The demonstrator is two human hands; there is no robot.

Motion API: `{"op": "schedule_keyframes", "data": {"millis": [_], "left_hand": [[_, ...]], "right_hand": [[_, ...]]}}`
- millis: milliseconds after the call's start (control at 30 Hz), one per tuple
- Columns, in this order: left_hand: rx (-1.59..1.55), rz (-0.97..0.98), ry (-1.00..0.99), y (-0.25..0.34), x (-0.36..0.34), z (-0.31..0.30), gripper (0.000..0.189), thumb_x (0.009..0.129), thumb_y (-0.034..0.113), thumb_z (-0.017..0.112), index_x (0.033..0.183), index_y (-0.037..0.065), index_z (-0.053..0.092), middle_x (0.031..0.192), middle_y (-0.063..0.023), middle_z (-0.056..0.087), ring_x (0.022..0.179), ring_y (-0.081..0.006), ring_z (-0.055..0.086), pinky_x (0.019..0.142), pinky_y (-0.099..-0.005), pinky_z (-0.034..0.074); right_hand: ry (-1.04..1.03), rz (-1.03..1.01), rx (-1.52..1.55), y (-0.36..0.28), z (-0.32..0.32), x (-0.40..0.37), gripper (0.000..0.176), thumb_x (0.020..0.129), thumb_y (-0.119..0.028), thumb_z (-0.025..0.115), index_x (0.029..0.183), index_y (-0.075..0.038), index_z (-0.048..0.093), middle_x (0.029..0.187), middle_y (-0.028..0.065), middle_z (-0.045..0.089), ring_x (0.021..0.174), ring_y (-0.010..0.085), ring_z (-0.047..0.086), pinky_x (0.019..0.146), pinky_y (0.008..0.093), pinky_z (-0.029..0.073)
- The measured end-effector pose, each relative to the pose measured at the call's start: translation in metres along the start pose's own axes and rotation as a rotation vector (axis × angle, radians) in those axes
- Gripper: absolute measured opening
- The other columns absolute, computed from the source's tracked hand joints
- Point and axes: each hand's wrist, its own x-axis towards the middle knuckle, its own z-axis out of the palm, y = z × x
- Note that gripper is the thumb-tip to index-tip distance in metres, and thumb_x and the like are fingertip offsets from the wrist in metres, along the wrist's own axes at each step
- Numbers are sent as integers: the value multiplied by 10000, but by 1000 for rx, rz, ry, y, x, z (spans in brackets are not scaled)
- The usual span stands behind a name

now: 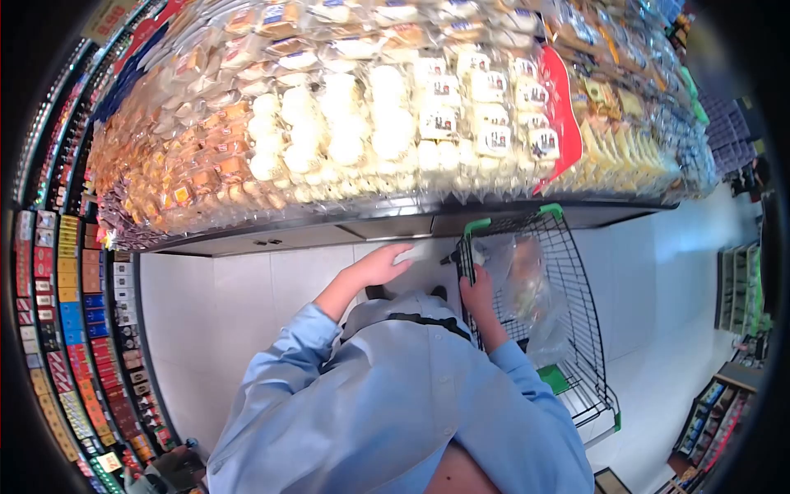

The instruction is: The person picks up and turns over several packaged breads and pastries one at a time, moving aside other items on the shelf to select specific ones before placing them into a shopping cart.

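Observation:
My left hand (pixel 385 265) is held out over the floor in front of me, fingers apart and holding nothing. My right hand (pixel 476 290) is closed on the near side of a black wire shopping cart (pixel 586 309) with green corners. Inside the cart lies a clear plastic bag (pixel 527 276) with food in it; its exact contents are blurred. Beyond both hands, a long display (pixel 362 229) is piled with bagged white buns (pixel 346 128), packs with black print (pixel 440 122) and brown baked goods (pixel 222 160).
Shelves of colourful boxes (pixel 70 280) run along the left side. A red divider sign (pixel 564 123) stands among the packs. More shelving (pixel 741 288) is at the right, with another low rack (pixel 714 420) at the lower right. Pale floor tiles (pixel 189 305) surround me.

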Motion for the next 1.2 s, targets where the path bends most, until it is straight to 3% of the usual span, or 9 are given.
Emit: {"op": "schedule_keyframes", "data": {"millis": [167,200,333,533,633,833,1033,1133,1200], "left_hand": [[-161,-105,123,-8,-52,-53,496,993,258,605,1417,16,516,1343,-197,613,1261,-311,582,1053,-390,468],[-200,-131,135,-9,-61,-63,495,992,256,608,1412,10,519,1326,-195,622,1257,-297,584,1056,-380,464],[-472,-21,131,-13,-88,-104,443,1018,219,596,1401,8,527,1260,-154,651,1220,-228,595,1018,-350,484],[-637,244,201,49,-117,-194,367,1040,120,542,1392,16,529,1202,-106,673,1130,-161,630,970,-306,501],[-488,281,268,52,-115,-222,392,1049,127,525,1428,33,491,1186,-101,672,1081,-151,636,936,-308,511],[-644,546,462,53,-77,-294,522,1036,113,519,1515,8,339,1178,-128,665,1027,-167,641,902,-303,521],[-852,371,766,72,-33,-367,590,1048,189,513,1539,-5,249,1168,-149,657,943,-174,673,804,-293,564],[-1000,269,812,64,-8,-395,613,1048,224,519,1541,-1,232,1159,-155,656,911,-180,684,736,-285,577],[-837,226,886,56,14,-410,620,1048,238,524,1539,-4,234,1152,-155,660,906,-176,684,722,-284,577]], "right_hand": [[-31,66,220,-19,5,23,454,916,-258,675,1272,8,581,1102,161,680,1027,300,646,914,414,512],[-142,249,367,-44,-4,31,326,976,-233,632,1217,-14,616,1019,80,698,906,180,664,802,313,540],[-214,414,852,-137,-32,55,175,1031,-176,561,1140,-56,629,983,54,695,838,106,666,724,240,549],[-358,18,1031,-281,-56,66,286,1049,-179,535,1278,-8,557,1115,109,687,949,158,676,823,279,551],[-438,-96,1027,-321,-60,67,340,1053,-172,524,1349,-5,510,1176,133,670,985,174,672,858,298,546],[-548,-346,984,-396,-81,82,572,1047,-198,526,1543,-28,295,1262,182,635,1057,216,657,909,335,525],[-596,-453,1019,-445,-98,148,625,1036,-190,549,1568,-54,251,1379,186,554,1108,220,640,930,341,516],[-538,-503,974,-471,-94,185,681,1023,-153,562,1587,-61,191,1501,196,420,1143,221,623,947,350,514],[-535,-558,917,-486,-95,212,728,1017,-145,574,1596,-59,142,1529,198,380,1153,219,619,948,350,516]]}}
